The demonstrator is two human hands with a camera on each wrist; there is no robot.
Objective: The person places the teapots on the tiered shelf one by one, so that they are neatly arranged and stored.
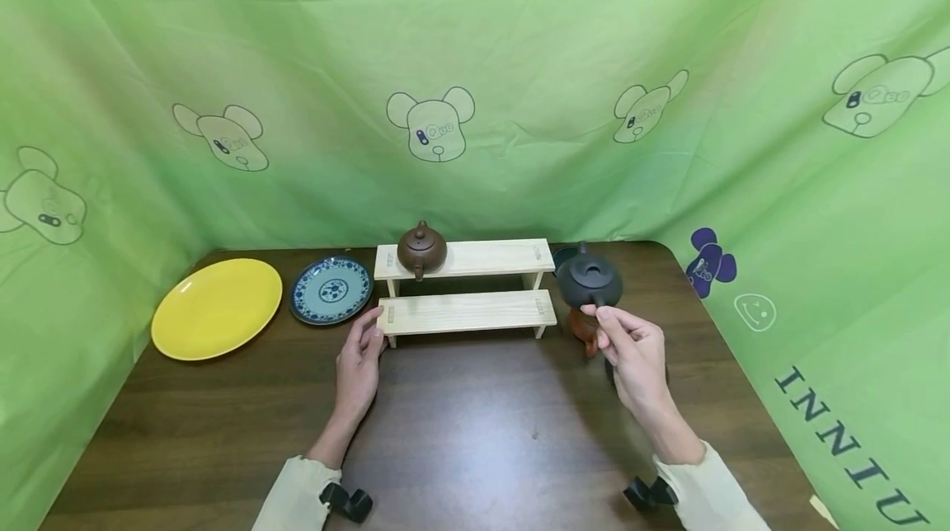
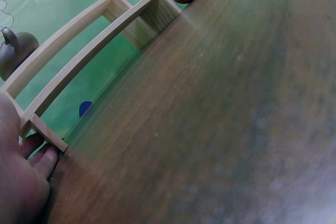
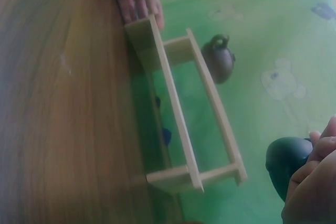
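My right hand [image 1: 634, 350] pinches a black teapot [image 1: 590, 279] at its near side and holds it up off the table, right of a two-tier wooden display rack [image 1: 467, 312]. In the right wrist view the black teapot [image 3: 286, 163] is partly covered by the fingers. At the rack's left end, my left hand [image 1: 359, 366] grips the lower tier, with fingers [image 2: 44, 158] bent around its leg. A brown teapot [image 1: 421, 251] stands on the upper tier, toward the left. Below the black teapot, a reddish-brown teapot [image 1: 582, 331] sits on the table, partly hidden.
Left of the rack lie a blue patterned plate [image 1: 332, 290] and a large yellow plate [image 1: 217, 310]. A dark object [image 1: 610, 372] is mostly covered by my right hand; another dark item [image 1: 564, 256] shows behind the black teapot. Green cloth [image 1: 505, 185] hangs around the wooden table [image 1: 475, 424].
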